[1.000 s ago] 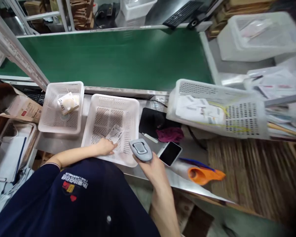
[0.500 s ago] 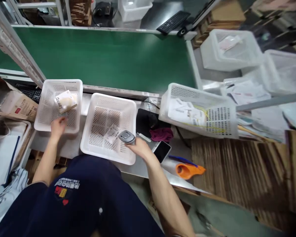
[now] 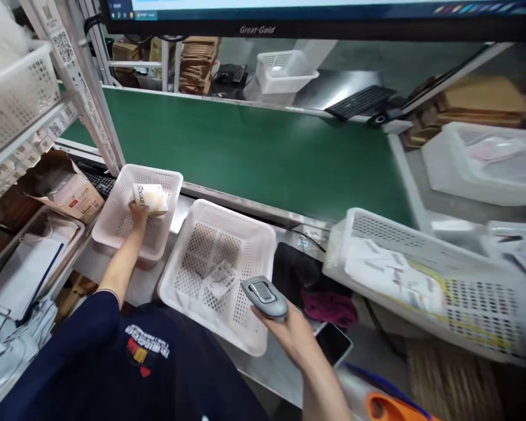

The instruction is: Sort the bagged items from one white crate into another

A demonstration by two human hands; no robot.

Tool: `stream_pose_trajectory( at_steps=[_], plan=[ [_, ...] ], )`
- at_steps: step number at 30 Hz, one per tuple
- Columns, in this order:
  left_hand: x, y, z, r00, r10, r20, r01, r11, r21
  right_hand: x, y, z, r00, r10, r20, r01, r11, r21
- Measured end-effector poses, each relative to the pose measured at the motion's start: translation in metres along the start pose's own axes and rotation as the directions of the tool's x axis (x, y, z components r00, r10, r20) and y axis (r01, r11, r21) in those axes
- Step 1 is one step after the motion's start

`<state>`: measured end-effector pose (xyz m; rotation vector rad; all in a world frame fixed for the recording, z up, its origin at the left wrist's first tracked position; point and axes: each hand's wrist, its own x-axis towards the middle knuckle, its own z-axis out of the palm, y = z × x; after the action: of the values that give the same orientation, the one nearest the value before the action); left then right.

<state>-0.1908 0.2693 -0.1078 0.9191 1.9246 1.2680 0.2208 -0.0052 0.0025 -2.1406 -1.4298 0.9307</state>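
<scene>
My left hand reaches into the white plastic basket on the left. Its fingers close on the near left edge of a small white box printed with "beauty" lettering. A second light-coloured item lies partly hidden beneath or behind that box. My right hand is wrapped round a grey handheld barcode scanner, held over the right rim of the middle white basket. At the bottom of this basket rests a clear plastic bag with a printed label.
Beyond the baskets runs a green conveyor belt, with a monitor above it. On the right stand a long basket of white paper slips, a purple cloth, a phone and an orange object. An opened carton stands left.
My left hand has moved forward from the basket's near side onto the white box. My right hand still holds the scanner, now turned differently. The view has tilted up, bringing in the monitor.
</scene>
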Motion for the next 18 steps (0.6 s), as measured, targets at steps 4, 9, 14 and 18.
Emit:
stream_pose_trajectory(
  at_steps=[4,9,14,18],
  plan=[
    [-0.016,0.017,-0.016,0.977,0.212,0.011,-0.211,0.975,-0.068,0.001,-0.042,-0.013,0.997,-0.075,-0.018,0.074,0.996,-0.043],
    [-0.061,0.028,-0.054,0.321,0.938,0.134,-0.947,0.322,0.019,-0.018,-0.088,-0.048,0.964,-0.265,0.028,0.265,0.964,0.021],
    [-0.099,0.044,-0.067,-0.258,0.955,0.150,-0.965,-0.262,0.010,-0.048,-0.124,-0.077,0.911,-0.401,0.102,0.400,0.916,0.024],
    [-0.116,0.053,-0.067,-0.331,0.925,0.187,-0.941,-0.337,0.003,-0.067,-0.134,-0.087,0.911,-0.391,0.134,0.400,0.916,-0.042]
  ],
)
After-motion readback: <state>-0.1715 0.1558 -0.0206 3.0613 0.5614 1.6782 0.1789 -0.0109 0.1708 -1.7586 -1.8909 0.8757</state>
